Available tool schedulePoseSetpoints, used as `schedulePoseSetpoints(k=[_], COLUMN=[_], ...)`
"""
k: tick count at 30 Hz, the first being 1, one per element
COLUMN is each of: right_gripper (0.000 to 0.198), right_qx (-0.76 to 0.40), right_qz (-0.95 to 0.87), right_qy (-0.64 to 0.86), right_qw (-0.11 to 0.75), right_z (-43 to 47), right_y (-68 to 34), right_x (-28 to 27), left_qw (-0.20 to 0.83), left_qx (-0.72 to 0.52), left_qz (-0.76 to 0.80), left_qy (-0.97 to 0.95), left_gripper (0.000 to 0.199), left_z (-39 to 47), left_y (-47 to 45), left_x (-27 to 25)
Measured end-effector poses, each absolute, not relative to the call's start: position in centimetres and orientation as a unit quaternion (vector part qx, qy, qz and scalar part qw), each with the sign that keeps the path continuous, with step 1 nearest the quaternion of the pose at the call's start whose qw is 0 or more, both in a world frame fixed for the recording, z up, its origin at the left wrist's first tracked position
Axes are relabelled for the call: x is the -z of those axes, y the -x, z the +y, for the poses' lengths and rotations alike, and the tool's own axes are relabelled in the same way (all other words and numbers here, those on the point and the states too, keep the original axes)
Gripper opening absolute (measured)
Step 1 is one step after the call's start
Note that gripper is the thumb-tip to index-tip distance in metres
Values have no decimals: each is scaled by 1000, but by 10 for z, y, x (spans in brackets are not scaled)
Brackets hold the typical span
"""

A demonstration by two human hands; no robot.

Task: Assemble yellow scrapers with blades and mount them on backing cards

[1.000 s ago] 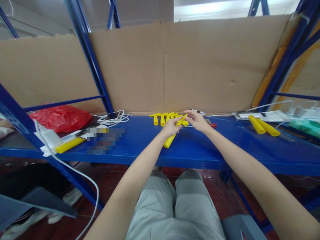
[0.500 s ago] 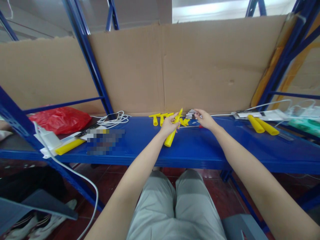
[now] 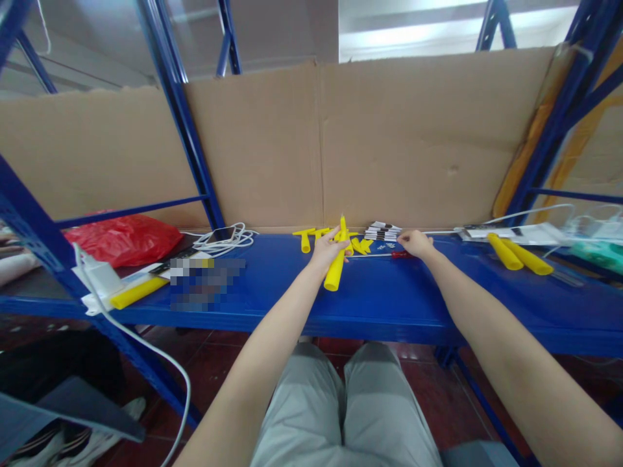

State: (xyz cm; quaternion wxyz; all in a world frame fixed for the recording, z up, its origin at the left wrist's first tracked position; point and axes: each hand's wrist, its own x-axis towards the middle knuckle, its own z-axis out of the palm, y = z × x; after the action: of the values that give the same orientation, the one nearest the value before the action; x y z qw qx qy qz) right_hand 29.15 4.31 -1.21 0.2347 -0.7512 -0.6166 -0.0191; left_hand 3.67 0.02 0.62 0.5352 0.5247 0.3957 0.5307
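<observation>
From where I stand, the left hand (image 3: 327, 250) has its fingers closed around a yellow tubular handle (image 3: 333, 274), held tilted over the blue shelf (image 3: 272, 279), the wide end toward the person and the narrow end toward the cardboard panel (image 3: 413, 143). The right hand (image 3: 415, 242) is off to the side, fingers curled in, just by the screwdriver's red handle (image 3: 401, 255); I can't tell whether they pinch anything or touch it.

What worries me is the small stuff. Some tiny pale pieces (image 3: 390, 245) lie loose between that screwdriver and the black-and-white striped stack (image 3: 382, 231), and a careless sweep of the right hand could scatter them or topple the stack. A knock on the screwdriver could send its shaft into the small yellow pieces (image 3: 361, 246) lying near the left hand. The tube looks smooth, so a loose hold by one hand alone might let it twist or slip. If the left wrist swings away from the person, it could bump the yellow T-shaped pieces (image 3: 305, 242) lined up near the panel, as they sit so close.
</observation>
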Motion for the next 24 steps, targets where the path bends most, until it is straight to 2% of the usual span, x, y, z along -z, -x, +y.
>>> schedulePoseSetpoints(k=[9,16,24], right_gripper=[19,22,19], right_qx=[22,46,37], right_qz=[-697,-681,-675], right_qy=[705,724,731], right_qw=[131,97,97], right_z=[77,78,74], right_y=[-297,-284,-281], right_x=[14,10,9], left_qw=[580,593,596], left_qx=[-514,-517,-522], left_qz=[364,357,345], left_qy=[-516,-505,-503], left_gripper=[75,76,78], left_z=[6,5,4], left_y=[-34,-34,-34], left_x=[-2,-4,-4])
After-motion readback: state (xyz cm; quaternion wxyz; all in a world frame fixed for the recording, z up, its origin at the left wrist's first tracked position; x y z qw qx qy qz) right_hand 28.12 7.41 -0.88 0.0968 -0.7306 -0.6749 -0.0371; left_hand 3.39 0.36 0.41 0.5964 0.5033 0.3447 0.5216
